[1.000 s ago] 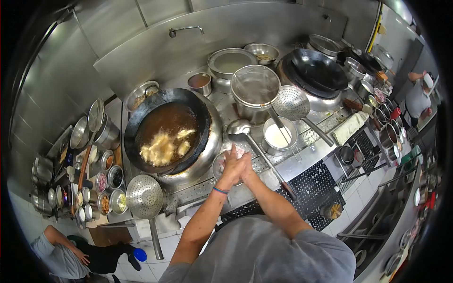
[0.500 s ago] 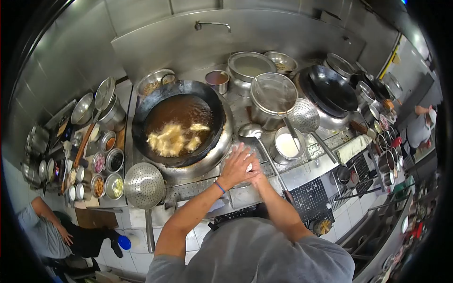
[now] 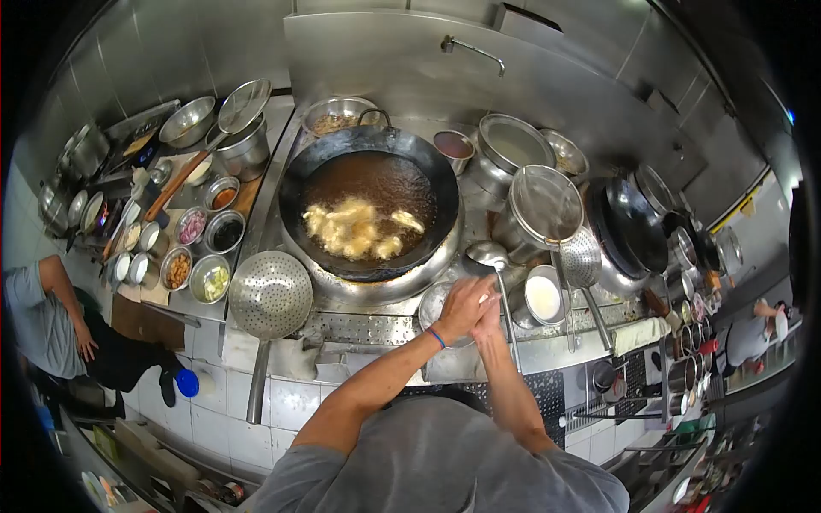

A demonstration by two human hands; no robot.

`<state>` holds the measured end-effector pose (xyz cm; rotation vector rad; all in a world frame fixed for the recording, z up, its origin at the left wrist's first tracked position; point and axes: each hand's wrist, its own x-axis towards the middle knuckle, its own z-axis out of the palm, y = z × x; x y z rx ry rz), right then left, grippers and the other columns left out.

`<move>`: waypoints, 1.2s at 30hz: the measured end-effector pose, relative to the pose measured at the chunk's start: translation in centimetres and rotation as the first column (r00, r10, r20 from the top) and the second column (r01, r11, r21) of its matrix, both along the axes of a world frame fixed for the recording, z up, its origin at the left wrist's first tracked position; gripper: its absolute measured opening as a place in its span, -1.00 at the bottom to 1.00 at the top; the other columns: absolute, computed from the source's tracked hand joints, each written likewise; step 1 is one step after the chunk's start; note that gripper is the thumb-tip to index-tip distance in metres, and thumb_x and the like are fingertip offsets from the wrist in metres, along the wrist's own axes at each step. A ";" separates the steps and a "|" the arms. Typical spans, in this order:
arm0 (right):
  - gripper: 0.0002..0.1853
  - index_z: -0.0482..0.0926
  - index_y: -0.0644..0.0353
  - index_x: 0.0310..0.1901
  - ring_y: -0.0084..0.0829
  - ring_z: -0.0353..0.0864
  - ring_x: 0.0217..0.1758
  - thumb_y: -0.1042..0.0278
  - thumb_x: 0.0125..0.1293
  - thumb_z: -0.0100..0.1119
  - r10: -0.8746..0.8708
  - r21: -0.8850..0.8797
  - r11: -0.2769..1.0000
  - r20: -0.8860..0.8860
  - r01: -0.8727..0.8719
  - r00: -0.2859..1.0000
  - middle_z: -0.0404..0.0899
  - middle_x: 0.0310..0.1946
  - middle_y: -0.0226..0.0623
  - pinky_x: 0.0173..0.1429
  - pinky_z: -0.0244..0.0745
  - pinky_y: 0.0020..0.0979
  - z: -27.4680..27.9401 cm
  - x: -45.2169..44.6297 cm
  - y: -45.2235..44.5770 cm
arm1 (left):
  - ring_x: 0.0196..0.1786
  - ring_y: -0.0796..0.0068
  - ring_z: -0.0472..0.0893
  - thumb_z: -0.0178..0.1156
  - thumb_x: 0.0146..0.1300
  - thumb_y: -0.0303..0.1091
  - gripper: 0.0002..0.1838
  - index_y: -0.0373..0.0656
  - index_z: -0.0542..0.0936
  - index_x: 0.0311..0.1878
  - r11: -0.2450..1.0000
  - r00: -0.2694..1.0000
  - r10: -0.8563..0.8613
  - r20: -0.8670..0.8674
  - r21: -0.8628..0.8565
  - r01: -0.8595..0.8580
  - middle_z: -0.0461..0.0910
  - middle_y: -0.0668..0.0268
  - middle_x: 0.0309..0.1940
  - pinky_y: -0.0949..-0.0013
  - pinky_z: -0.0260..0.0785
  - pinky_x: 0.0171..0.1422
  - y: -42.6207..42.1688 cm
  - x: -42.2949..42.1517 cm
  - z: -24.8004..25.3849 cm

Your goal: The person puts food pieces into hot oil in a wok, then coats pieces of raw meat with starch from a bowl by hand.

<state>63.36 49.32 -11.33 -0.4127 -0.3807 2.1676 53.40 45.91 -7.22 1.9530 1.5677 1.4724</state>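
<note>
Pressed together, our left hand (image 3: 464,306) and right hand (image 3: 489,323) close on a small pale lump (image 3: 484,298), of which only a little bit shows between the fingers. What it is made of, we cannot tell. We hold it above the shallow metal bowl (image 3: 431,306), close to the front edge of the worktop (image 3: 547,349), on the right side of the wok (image 3: 370,141).

To shape the lump well, we should press with even force from both palms, so that it becomes compact and does not break at its sides. It seems wise to stay low over the bowl, because loose bits can then fall inside it. The ladle (image 3: 487,252) lies just beside our right hand with its handle toward the front edge, so our elbow and wrist need care. Battered pieces (image 3: 352,229) bubble in the dark oil of the wok, therefore wet fingers should remain away from its rim. The container of white liquid (image 3: 543,297) stands farther right, beyond the ladle.
</note>
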 end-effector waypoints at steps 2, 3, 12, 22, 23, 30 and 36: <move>-0.56 0.57 0.01 -0.01 -0.33 0.64 0.03 -0.17 0.54 -0.15 -0.005 0.059 0.998 0.133 -0.003 0.991 0.65 -0.05 -0.34 0.14 0.59 -0.18 0.7 -0.3 0.6 | 0.11 0.12 0.56 0.34 0.25 0.04 -0.42 -0.09 0.47 0.21 0.998 0.968 0.058 0.244 -0.015 -0.056 0.60 0.07 0.05 0.13 0.40 0.19 0.1 0.2 -0.6; -0.51 0.52 0.03 0.07 -0.32 0.62 0.07 -0.21 0.54 -0.18 -0.055 0.045 0.998 0.201 0.047 0.978 0.63 0.01 -0.32 0.17 0.57 -0.19 1.5 -0.6 0.0 | -0.05 0.16 0.60 0.29 0.30 -0.05 -0.63 -0.14 0.58 -0.02 0.991 0.924 0.113 0.366 0.025 -0.131 0.63 0.09 -0.12 0.18 0.44 0.05 -0.5 0.3 0.6; -0.24 0.03 0.24 0.46 -0.32 0.49 0.27 0.01 0.47 0.17 -0.300 0.360 0.928 0.581 0.092 0.757 0.42 0.27 -0.08 0.31 0.48 -0.27 2.7 -3.5 -3.0 | 0.31 0.38 0.42 -0.28 0.47 0.42 -0.09 -0.29 0.27 0.45 0.938 0.057 0.191 0.980 -0.200 0.282 0.39 0.14 0.34 0.34 0.24 0.43 0.9 0.5 -4.4; -0.72 0.54 0.35 -0.02 -0.43 0.68 -0.28 0.67 0.25 -0.01 -0.530 0.344 0.848 0.536 0.403 0.658 0.65 -0.26 -0.25 -0.17 0.65 -0.39 2.9 -3.8 -2.9 | 0.57 0.31 0.14 -0.34 0.46 0.42 -0.01 -0.37 0.06 0.56 0.854 0.100 0.142 0.985 -0.173 0.490 0.07 0.11 0.59 0.34 -0.07 0.62 -2.6 -1.5 -1.5; -0.73 0.56 0.35 -0.06 -0.44 0.67 -0.32 0.69 0.23 -0.02 -0.528 0.335 0.849 0.512 0.409 0.678 0.65 -0.30 -0.26 -0.22 0.65 -0.39 3.3 -3.6 -2.9 | 0.56 0.30 0.16 -0.34 0.47 0.40 -0.03 -0.36 0.07 0.55 0.886 0.042 0.161 0.986 -0.163 0.433 0.09 0.11 0.58 0.34 -0.05 0.62 -3.2 -1.9 -0.7; -0.63 0.58 0.35 -0.07 -0.48 0.62 -0.33 0.72 0.09 -0.07 -0.480 0.431 0.860 0.504 0.272 0.718 0.64 -0.29 -0.28 -0.26 0.58 -0.46 4.1 -3.4 -4.2 | 0.32 0.30 0.48 -0.21 0.54 0.07 -0.35 -0.34 0.42 0.34 0.954 -0.352 0.296 0.888 -0.254 0.161 0.47 0.07 0.32 0.26 0.25 0.46 -0.4 -1.6 -4.5; -0.59 0.54 0.34 0.05 -0.45 0.66 -0.14 0.70 0.13 -0.03 -0.491 0.444 0.851 0.486 0.280 0.722 0.63 -0.13 -0.26 -0.02 0.62 -0.43 4.5 -3.5 -4.4 | -0.15 0.22 0.73 -0.15 0.47 -0.17 -0.59 -0.26 0.63 -0.10 0.934 -0.590 0.325 0.739 -0.153 0.323 0.72 0.15 -0.11 0.24 0.61 0.04 -1.6 -0.6 0.0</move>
